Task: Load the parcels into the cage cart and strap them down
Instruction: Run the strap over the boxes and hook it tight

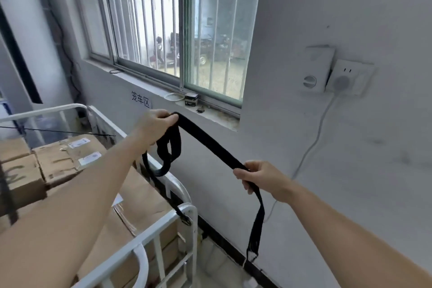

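Our left hand (157, 124) curls its fingers around gathered loops of the black strap (210, 145). Our right hand (261, 179) pinches its stretched length beside the parcel-filled cage cart (149, 232).

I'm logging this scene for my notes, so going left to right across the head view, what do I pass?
Cardboard parcels → left hand → small box on the sill → right hand → white plug-in unit → wall socket. The strap and cart span too widely to place.

Inside cage cart (149, 233): parcels (140, 194) stacked nearly to its top.
Above cage cart: open, black strap (210, 144) crossing.
Right of cage cart: narrow floor (215, 269), then wall (350, 159).
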Action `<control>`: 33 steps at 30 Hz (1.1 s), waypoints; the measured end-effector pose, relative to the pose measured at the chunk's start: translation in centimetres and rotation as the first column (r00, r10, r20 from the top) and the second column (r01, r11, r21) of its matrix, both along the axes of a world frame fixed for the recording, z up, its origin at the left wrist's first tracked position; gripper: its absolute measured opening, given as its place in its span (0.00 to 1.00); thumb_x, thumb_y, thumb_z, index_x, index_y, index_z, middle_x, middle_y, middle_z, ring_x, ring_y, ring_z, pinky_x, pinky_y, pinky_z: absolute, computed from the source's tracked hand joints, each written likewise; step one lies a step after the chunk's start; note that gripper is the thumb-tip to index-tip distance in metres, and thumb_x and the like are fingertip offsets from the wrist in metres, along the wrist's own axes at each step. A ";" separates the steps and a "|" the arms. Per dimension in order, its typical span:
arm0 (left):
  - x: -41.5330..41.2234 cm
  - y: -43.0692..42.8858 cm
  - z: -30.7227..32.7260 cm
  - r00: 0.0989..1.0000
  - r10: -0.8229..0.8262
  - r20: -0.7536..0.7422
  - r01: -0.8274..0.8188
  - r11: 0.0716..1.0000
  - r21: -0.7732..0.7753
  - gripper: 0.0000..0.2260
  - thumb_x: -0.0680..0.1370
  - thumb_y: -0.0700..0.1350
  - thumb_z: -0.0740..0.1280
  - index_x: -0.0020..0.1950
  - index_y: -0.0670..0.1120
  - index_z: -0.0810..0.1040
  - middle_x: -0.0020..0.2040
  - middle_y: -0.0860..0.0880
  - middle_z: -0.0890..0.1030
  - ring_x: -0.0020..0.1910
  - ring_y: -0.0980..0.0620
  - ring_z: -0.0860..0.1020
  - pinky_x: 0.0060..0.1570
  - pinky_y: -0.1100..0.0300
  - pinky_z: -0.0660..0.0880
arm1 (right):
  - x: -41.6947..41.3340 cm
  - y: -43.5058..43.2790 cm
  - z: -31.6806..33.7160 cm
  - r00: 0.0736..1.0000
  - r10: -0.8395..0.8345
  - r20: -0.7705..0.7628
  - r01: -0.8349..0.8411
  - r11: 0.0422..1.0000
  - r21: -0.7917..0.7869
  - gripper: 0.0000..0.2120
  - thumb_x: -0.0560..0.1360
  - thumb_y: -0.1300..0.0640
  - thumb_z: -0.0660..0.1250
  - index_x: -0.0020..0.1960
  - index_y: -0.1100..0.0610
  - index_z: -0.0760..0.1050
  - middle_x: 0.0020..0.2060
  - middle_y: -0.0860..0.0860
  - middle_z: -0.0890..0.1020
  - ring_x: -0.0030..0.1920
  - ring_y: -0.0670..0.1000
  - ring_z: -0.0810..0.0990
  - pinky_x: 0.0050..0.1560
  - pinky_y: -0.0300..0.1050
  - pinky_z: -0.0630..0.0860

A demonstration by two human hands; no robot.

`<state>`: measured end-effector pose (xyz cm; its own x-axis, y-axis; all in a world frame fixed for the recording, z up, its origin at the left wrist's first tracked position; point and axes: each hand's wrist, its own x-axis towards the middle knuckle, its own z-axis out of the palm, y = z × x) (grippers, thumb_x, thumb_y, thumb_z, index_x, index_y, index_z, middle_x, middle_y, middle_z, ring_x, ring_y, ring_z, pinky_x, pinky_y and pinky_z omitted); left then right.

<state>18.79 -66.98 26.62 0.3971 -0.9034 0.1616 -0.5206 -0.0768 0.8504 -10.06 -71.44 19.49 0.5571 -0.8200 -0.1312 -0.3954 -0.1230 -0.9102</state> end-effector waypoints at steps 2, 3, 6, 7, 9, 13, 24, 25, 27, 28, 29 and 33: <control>2.8 -0.6 -0.4 0.975 0.215 -0.053 -0.217 0.975 -0.046 0.13 0.79 0.53 0.64 0.40 0.47 0.79 0.37 0.46 0.78 0.39 0.44 0.77 0.38 0.52 0.74 | 0.2 -1.9 -1.4 0.999 0.026 -0.043 -0.024 0.999 0.033 0.10 0.76 0.50 0.71 0.41 0.56 0.78 0.30 0.52 0.80 0.33 0.52 0.77 0.41 0.45 0.75; 3.8 -0.8 -0.6 0.948 0.310 -0.067 -0.314 0.947 -0.065 0.15 0.79 0.54 0.63 0.38 0.47 0.78 0.36 0.47 0.77 0.42 0.43 0.77 0.42 0.51 0.74 | 0.6 -2.8 -1.9 0.997 0.036 -0.063 -0.034 0.999 0.041 0.10 0.76 0.50 0.71 0.42 0.56 0.79 0.30 0.52 0.80 0.33 0.52 0.77 0.41 0.44 0.75; 5.8 -1.5 -0.9 0.886 0.458 -0.068 -0.463 0.878 -0.124 0.17 0.77 0.55 0.63 0.33 0.46 0.73 0.33 0.48 0.75 0.41 0.42 0.76 0.44 0.51 0.73 | 3.1 -5.7 -2.4 0.998 0.035 -0.045 -0.034 0.999 0.016 0.09 0.76 0.52 0.71 0.42 0.57 0.79 0.30 0.52 0.79 0.32 0.51 0.75 0.38 0.41 0.74; 6.2 -1.9 -0.9 0.877 0.478 -0.045 -0.479 0.867 -0.136 0.17 0.77 0.54 0.64 0.33 0.45 0.74 0.33 0.47 0.76 0.42 0.41 0.77 0.44 0.51 0.73 | 4.4 -6.6 -2.3 0.999 0.024 -0.024 -0.024 1.000 -0.008 0.08 0.76 0.53 0.71 0.42 0.56 0.79 0.29 0.51 0.78 0.30 0.50 0.74 0.36 0.39 0.73; 7.0 -2.9 -0.9 0.883 0.469 0.023 -0.462 0.877 -0.135 0.15 0.75 0.54 0.65 0.38 0.44 0.77 0.36 0.46 0.79 0.44 0.42 0.79 0.46 0.52 0.75 | 7.4 -8.5 -1.8 1.000 0.014 0.008 -0.013 0.997 -0.081 0.06 0.76 0.53 0.71 0.43 0.54 0.80 0.27 0.49 0.77 0.28 0.47 0.71 0.32 0.37 0.70; 8.2 -5.3 -0.7 0.954 0.230 0.190 -0.233 0.972 -0.011 0.11 0.74 0.47 0.68 0.55 0.56 0.78 0.42 0.46 0.83 0.40 0.46 0.79 0.47 0.54 0.77 | 13.6 -11.9 -0.4 0.994 0.109 0.030 -0.103 0.982 -0.157 0.04 0.76 0.52 0.71 0.45 0.52 0.82 0.27 0.47 0.75 0.25 0.43 0.69 0.30 0.35 0.66; 11.7 -10.4 -2.8 0.932 0.007 0.362 -0.150 0.918 0.368 0.05 0.76 0.51 0.68 0.47 0.52 0.81 0.41 0.52 0.81 0.43 0.53 0.80 0.45 0.58 0.76 | 24.3 -18.8 1.0 0.932 0.362 -0.026 -0.356 0.899 -0.255 0.09 0.75 0.52 0.71 0.38 0.54 0.78 0.27 0.49 0.75 0.27 0.47 0.71 0.31 0.38 0.67; 12.7 -10.6 -3.0 0.916 0.077 0.394 -0.223 0.913 0.340 0.05 0.76 0.51 0.68 0.46 0.51 0.80 0.41 0.52 0.80 0.43 0.52 0.79 0.46 0.57 0.76 | 25.0 -19.5 0.6 0.926 0.376 -0.030 -0.372 0.898 -0.237 0.11 0.75 0.52 0.72 0.37 0.55 0.77 0.28 0.50 0.75 0.27 0.47 0.71 0.32 0.40 0.68; 15.2 -10.5 -3.5 0.864 0.234 0.445 -0.384 0.879 0.283 0.06 0.76 0.53 0.66 0.45 0.52 0.79 0.40 0.51 0.80 0.43 0.50 0.79 0.47 0.55 0.77 | 26.2 -21.2 -0.3 0.908 0.413 -0.064 -0.418 0.889 -0.186 0.12 0.75 0.50 0.71 0.36 0.53 0.75 0.28 0.51 0.76 0.29 0.49 0.72 0.33 0.41 0.68; 16.4 -10.2 -3.7 0.833 0.316 0.455 -0.461 0.850 0.253 0.07 0.76 0.54 0.65 0.44 0.53 0.79 0.40 0.52 0.80 0.43 0.49 0.79 0.47 0.54 0.78 | 26.7 -22.0 -0.8 0.896 0.436 -0.089 -0.445 0.881 -0.162 0.12 0.75 0.49 0.71 0.36 0.52 0.75 0.28 0.51 0.77 0.29 0.50 0.72 0.33 0.41 0.68; 17.4 -9.8 -4.0 0.802 0.390 0.453 -0.528 0.818 0.231 0.07 0.77 0.56 0.65 0.43 0.54 0.78 0.40 0.52 0.81 0.43 0.48 0.79 0.47 0.53 0.78 | 27.3 -22.8 -1.4 0.882 0.456 -0.117 -0.469 0.871 -0.145 0.13 0.75 0.48 0.70 0.36 0.52 0.75 0.28 0.51 0.77 0.30 0.50 0.72 0.33 0.41 0.67; 19.3 -8.5 -5.8 0.683 0.554 0.477 -0.701 0.682 0.211 0.11 0.78 0.56 0.64 0.41 0.52 0.77 0.39 0.49 0.80 0.41 0.48 0.79 0.39 0.55 0.74 | 30.2 -25.3 -2.2 0.799 0.567 -0.200 -0.588 0.806 -0.065 0.13 0.75 0.44 0.70 0.38 0.52 0.77 0.29 0.50 0.78 0.28 0.47 0.72 0.34 0.39 0.67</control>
